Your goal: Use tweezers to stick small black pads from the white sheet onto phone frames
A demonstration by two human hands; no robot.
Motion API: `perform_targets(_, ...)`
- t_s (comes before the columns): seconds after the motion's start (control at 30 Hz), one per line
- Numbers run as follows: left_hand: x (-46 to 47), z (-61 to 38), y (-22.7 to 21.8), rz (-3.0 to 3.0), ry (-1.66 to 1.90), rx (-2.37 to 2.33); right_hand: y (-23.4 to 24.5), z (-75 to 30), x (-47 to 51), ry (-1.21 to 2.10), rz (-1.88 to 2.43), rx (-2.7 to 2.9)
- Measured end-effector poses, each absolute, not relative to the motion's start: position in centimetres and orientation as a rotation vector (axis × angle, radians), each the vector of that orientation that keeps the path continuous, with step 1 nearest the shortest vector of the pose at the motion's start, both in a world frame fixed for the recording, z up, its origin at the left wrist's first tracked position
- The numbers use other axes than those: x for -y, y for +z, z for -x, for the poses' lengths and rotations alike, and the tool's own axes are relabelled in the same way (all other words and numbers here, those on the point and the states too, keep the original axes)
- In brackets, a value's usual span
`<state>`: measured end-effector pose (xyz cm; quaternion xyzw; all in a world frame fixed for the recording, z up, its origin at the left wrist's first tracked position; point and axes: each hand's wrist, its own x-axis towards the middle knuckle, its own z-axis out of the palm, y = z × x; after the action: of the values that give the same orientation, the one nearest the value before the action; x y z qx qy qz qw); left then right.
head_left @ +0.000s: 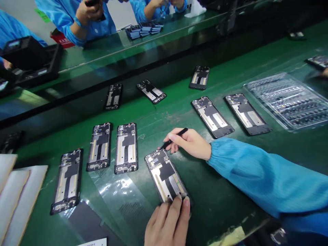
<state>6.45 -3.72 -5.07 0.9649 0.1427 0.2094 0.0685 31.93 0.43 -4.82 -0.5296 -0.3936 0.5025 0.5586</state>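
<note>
An open phone frame (pixel 165 176) lies on the green bench right in front of me, its boards and metal plates exposed. My left hand (pixel 167 222) presses its fingertips on the frame's near end, pinning it down. My right hand (pixel 188 141), in a blue sleeve, pinches a thin black tool (pixel 174 137) like a pen. The tool's tip touches the top corner of the frame.
Several more open phone frames (pixel 126 147) lie across the bench. A clear plastic parts tray (pixel 289 100) sits at the right. White sheets (pixel 17 194) lie at the left edge. Other people in blue work behind the far bench, beside stacked dark parts (pixel 143 29).
</note>
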Motion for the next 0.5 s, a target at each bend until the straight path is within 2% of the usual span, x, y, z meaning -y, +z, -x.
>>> perform_targets(0.17, 3.2, -6.5, -4.3, -2.936, 0.49, -0.462, -4.7, -31.7, -0.6, 1.212, 1.25, 0.896)
perform_targets(0.43, 1.2, -5.6, -3.1, -3.123, 0.189, -0.82, -4.0, -33.0, -1.0, 1.257, 1.382, 0.803)
perform_targets(0.5, 0.1, -3.9, -2.7, -3.135, 0.276, -0.989, -3.2, -33.6, -1.0, 1.289, 1.457, 0.89)
